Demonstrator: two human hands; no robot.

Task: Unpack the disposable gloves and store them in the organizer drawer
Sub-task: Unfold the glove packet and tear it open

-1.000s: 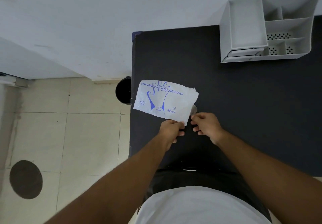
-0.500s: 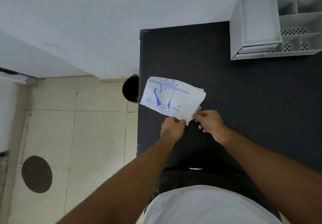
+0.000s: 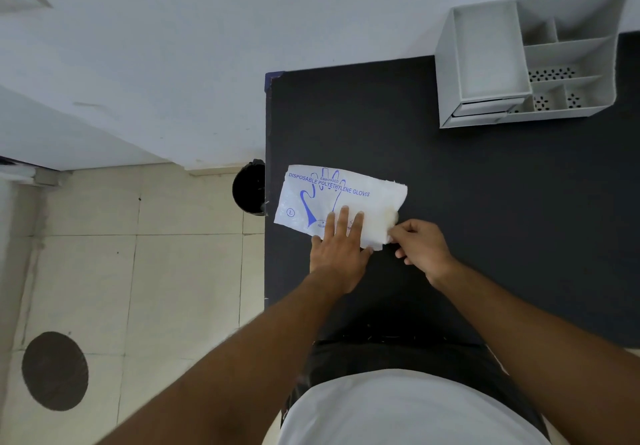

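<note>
My left hand (image 3: 341,247) is flat on the glove packet (image 3: 337,202), fingers spread wide and pressing it onto the black table (image 3: 485,202), gripping nothing. My right hand (image 3: 420,249) is curled in at the packet's torn end, at about four o'clock from the print, thumb and forefinger pinched on what looks like the edge of the gloves inside. I can't tell how many layers I've caught.

The packet lies close to the table's left edge, above the black bin (image 3: 249,188) on the floor at its nine o'clock. The organizer (image 3: 526,60) stands well apart at one o'clock, its drawer (image 3: 485,108) looking shut or nearly so.

What could go wrong: if I pull hard, the thin film may tear or the whole stack may come out in a slippery clump and fan across the table. If my left palm eases off, the packet will slide with the pull. Any push towards nine o'clock could send it over the edge. And with that drawer not open, I'd arrive holding loose gloves with nowhere to put them.
</note>
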